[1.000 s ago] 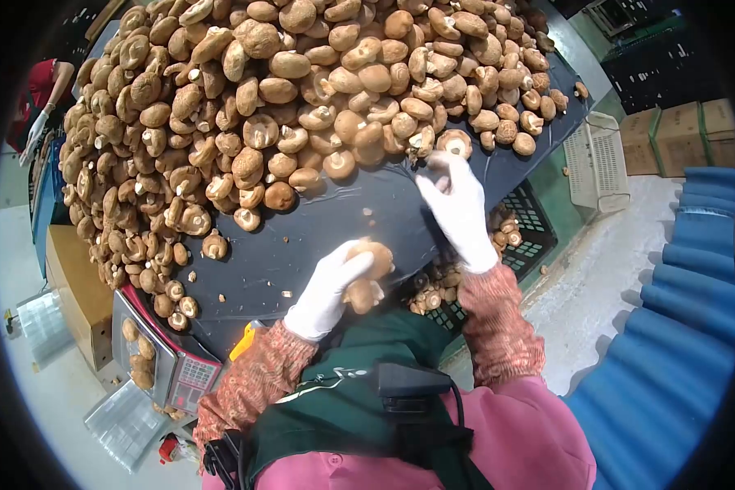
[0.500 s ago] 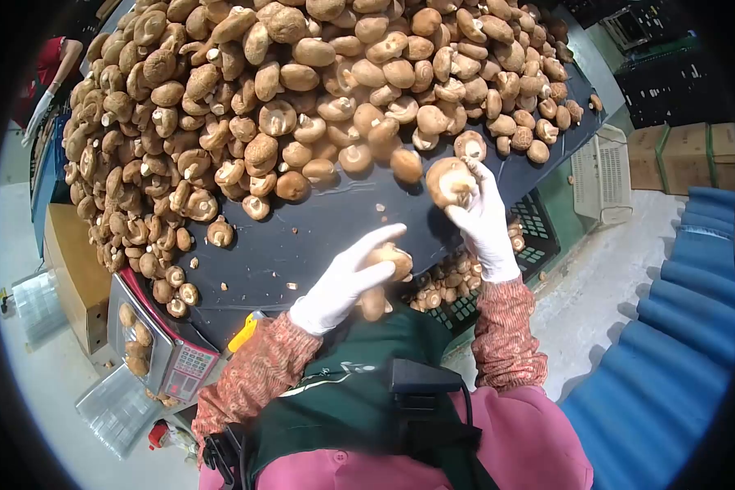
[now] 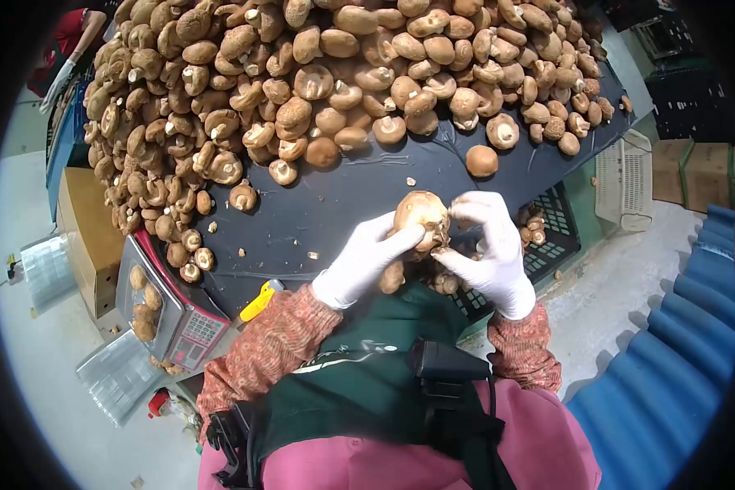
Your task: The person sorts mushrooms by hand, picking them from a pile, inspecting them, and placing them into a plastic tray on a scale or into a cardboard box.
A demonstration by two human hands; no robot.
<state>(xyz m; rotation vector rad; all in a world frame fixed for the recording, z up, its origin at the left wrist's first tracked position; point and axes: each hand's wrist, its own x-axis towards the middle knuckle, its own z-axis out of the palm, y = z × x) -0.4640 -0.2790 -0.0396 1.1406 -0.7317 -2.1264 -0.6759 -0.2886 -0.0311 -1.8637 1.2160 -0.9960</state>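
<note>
A large pile of brown mushrooms [image 3: 302, 90] covers the far part of the dark table [image 3: 343, 196]. My white-gloved left hand [image 3: 367, 257] grips a large mushroom [image 3: 420, 212], its pale underside turned up, near the table's front edge. Another mushroom [image 3: 391, 278] shows just under the same hand. My gloved right hand [image 3: 492, 249] is at the stem side of the large mushroom, thumb and fingers curved around its right edge. One round mushroom [image 3: 482, 161] lies apart from the pile, beyond my right hand.
A green crate [image 3: 551, 233] with mushrooms stands below the table's edge. At the left are a scale [image 3: 196, 335] holding mushrooms, a yellow tool [image 3: 260, 300] and a cardboard box [image 3: 86, 237]. A person's gloved hand [image 3: 57, 86] shows at the far left.
My right hand has moved down and left to meet my left hand. The mushroom it held is no longer in its raised position. A single mushroom now lies apart at the right.
</note>
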